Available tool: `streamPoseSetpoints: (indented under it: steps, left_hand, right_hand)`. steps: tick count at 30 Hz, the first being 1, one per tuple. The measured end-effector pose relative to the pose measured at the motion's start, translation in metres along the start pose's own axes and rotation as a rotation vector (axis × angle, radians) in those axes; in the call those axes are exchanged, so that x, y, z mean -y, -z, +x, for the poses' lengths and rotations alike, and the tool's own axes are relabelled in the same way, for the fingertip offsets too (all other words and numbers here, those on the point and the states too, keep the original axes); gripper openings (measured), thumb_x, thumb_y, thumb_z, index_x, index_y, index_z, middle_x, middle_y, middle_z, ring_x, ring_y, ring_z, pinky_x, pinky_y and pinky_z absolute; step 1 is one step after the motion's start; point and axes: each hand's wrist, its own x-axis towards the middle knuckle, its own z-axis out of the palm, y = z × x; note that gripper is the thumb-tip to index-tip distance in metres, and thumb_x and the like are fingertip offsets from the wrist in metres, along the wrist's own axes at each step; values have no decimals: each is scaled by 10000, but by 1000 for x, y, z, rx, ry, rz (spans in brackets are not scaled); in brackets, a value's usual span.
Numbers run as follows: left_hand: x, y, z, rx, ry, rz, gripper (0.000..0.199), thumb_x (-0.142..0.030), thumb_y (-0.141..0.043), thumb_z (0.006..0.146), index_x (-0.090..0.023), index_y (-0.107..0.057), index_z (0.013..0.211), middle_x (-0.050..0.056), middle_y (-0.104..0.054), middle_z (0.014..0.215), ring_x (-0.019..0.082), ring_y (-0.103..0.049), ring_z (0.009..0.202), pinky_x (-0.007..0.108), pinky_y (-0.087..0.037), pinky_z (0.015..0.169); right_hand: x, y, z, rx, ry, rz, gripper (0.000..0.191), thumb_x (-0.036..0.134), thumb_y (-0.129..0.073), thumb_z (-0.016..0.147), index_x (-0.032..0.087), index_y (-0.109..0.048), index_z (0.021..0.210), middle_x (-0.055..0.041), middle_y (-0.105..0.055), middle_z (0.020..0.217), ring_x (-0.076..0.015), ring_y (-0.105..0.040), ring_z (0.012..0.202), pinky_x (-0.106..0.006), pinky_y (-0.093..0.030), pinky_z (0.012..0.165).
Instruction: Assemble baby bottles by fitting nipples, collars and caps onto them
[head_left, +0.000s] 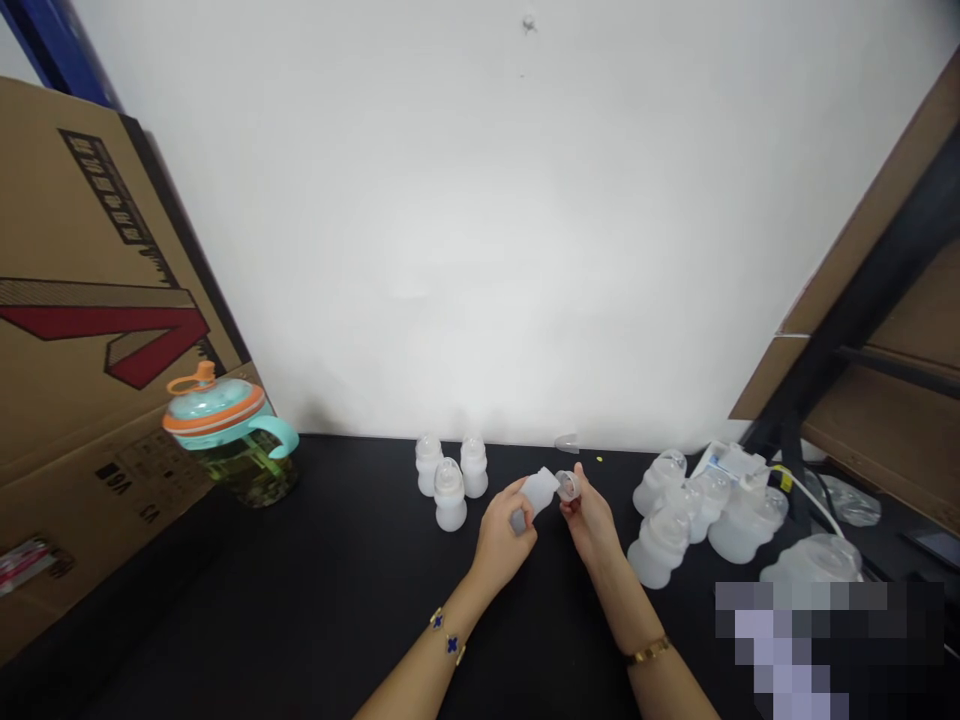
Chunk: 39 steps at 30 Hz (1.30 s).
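My left hand [508, 532] is wrapped round a frosted white bottle body [538, 490], tilted with its neck toward the right. In my right hand [589, 518] is a small clear cap [568, 486], close against the bottle's neck; whether the two touch cannot be made out. Left of my hands, three small white bottles with clear tops stand together, the front one [451, 495] nearest me. A clear, curved piece [568, 442] lies near the wall, beyond my right hand.
More white bottles [658, 545] are grouped at the right, beside a white cable and a clear bag [853, 500]. A turquoise and orange lidded jug [240, 435] stands at the left before a large cardboard box [82, 400]. A white wall [480, 250] rises behind the black table [315, 600].
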Motion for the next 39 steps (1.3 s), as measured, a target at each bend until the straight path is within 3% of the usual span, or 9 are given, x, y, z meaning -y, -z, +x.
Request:
streamPoseSetpoints:
  steps: [4,12,19,26,30,39]
  left_hand:
    - [-2,-1,0,23,-2,-14,262,41,-510,562,-197,-589,638,78,-614,1336,281,-535,1264,404,-418,1001]
    - [-2,-1,-1,6,-3,-23,256,44,-512,574,-192,-593,633,69,-623,1319,256,-568,1214,393,-411,1010]
    - [-3,0,0,4,12,-63,245,40,-522,585,-191,-596,624,69,-625,1318,254,-559,1234,376,-422,994]
    - [-5,1,-1,30,16,-64,235,29,-525,564,-195,-583,606,54,-636,1322,260,-586,1197,379,-427,987]
    - [-6,1,-1,44,16,-75,223,17,-537,571,-198,-580,607,58,-648,1304,264,-574,1215,375,-426,978]
    - [-10,2,0,113,38,-184,181,-1,-570,580,-182,-549,577,48,-664,1257,242,-619,1078,327,-430,896]
  right_hand:
    - [4,-4,-7,11,59,-7,327,381,-878,645,193,-612,675,48,-585,589,-72,-506,495,-173,-437,415]
    - [4,-3,-9,32,25,-37,325,393,-891,614,173,-680,727,16,-661,650,-93,-576,553,-176,-484,478]
    - [1,-1,-7,88,146,-81,309,396,-897,575,174,-702,666,26,-644,639,-92,-546,577,-183,-465,509]
    - [5,-5,-12,31,216,-168,323,450,-859,622,187,-679,674,29,-626,630,-105,-533,559,-235,-428,524]
    - [7,-6,-15,63,263,-263,349,500,-833,641,189,-683,687,25,-624,638,-108,-520,565,-242,-412,526]
    - [7,-4,-12,56,311,-328,368,520,-816,651,173,-715,726,8,-632,669,-118,-506,587,-244,-400,518]
